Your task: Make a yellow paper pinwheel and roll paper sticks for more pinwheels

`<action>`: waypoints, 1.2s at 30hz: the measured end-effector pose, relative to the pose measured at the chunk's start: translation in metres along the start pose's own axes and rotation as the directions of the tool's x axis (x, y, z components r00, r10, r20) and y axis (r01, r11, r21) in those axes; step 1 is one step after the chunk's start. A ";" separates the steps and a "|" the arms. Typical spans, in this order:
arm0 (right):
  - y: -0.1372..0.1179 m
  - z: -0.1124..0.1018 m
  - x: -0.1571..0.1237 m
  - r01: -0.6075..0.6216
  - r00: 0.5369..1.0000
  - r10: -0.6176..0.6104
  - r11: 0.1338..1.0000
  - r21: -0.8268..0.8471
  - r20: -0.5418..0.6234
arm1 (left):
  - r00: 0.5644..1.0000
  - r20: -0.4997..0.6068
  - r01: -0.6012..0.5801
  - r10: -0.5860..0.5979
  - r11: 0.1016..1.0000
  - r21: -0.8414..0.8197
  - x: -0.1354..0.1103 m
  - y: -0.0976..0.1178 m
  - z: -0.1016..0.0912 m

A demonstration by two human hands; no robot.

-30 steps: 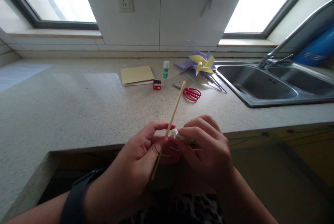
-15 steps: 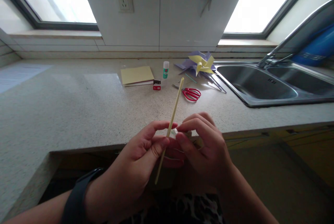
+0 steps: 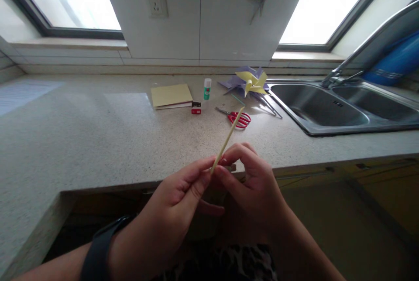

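Above the counter's front edge, my left hand (image 3: 183,193) is closed on a thin pale-yellow paper stick (image 3: 229,136), pinching it low between thumb and fingers. The stick tilts away, its far tip over the scissors. My right hand (image 3: 250,176) is closed too, with thumb and forefinger pressed together at the stick's lower part. Fingers hide the lower end. Small red-handled scissors (image 3: 240,119) lie beyond. A yellow-and-purple paper pinwheel (image 3: 252,82) rests near the sink.
A green glue stick (image 3: 207,90) stands upright behind a small red box (image 3: 196,107). To their left lies a stack of yellow paper (image 3: 172,95). The steel sink (image 3: 314,130) is at the right, and printed sheets (image 3: 28,93) lie at the far left.
The paper stick has tilted right, its lower end no longer showing below my left hand. My right fingers have moved left against it; the whitish clear piece at their tips is now hidden.
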State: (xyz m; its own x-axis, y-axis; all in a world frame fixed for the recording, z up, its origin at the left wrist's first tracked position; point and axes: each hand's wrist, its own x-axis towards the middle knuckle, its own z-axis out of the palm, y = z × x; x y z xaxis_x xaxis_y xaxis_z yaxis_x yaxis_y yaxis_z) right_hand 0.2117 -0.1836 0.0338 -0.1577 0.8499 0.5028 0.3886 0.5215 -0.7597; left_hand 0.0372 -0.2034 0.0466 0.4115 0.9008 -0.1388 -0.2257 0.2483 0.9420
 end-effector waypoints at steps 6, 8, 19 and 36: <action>-0.001 0.004 -0.002 0.079 0.996 -0.080 0.996 -0.043 -0.040 | 0.997 0.018 -0.082 0.080 0.980 0.179 0.002 0.004 -0.007; -0.001 0.005 -0.002 0.100 0.993 -0.103 0.994 -0.050 -0.050 | 0.997 0.023 -0.080 0.077 0.981 0.174 0.003 0.005 -0.009; -0.002 0.003 -0.003 0.196 0.979 -0.198 0.980 -0.045 -0.048 | 0.965 -0.257 0.034 -0.042 0.999 -0.036 0.002 0.000 -0.007; -0.004 0.003 -0.001 0.063 0.998 -0.063 0.998 0.008 -0.020 | 0.970 -0.173 0.111 -0.170 0.944 -0.309 0.006 0.005 -0.006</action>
State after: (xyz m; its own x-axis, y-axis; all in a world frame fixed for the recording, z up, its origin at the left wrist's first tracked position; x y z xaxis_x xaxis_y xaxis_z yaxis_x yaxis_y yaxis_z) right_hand 0.2078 -0.1865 0.0356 -0.1641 0.8137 0.5577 0.3706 0.5748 -0.7296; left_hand 0.0331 -0.1949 0.0488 0.2846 0.8932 -0.3481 -0.4410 0.4444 0.7798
